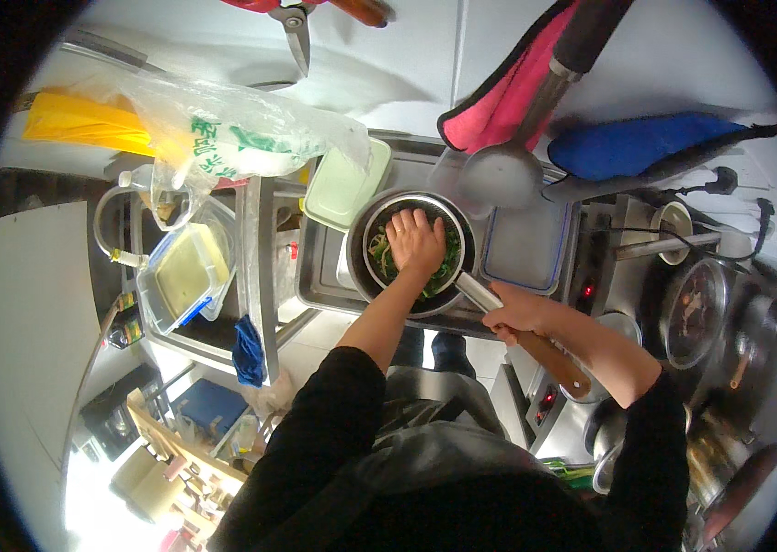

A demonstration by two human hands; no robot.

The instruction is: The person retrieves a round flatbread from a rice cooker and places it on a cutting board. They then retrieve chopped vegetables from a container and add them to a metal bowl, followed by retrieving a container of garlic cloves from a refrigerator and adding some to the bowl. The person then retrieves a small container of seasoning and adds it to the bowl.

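Observation:
Inside a round, metal-rimmed strainer [466,237] lie chopped leafy greens [432,287], dark green with paler strands. The strainer sits in the mouth of a wide dark pot [358,270]. My left hand [416,241] lies flat on the greens, fingers stretched out and a little apart, covering the middle of them. With my right hand [514,310] I grip the strainer's handle, closed around it where the metal shank meets the wooden end [554,363]. What is under the greens stays hidden.
A pale green lid [345,189] leans beside the pot, near a hanging plastic bag [251,129]. To the right lies a blue-edged clear container [525,247], with a large ladle [502,173] hanging above. Clear tubs [188,267] stand left; metal bowls [694,308] fill the right side.

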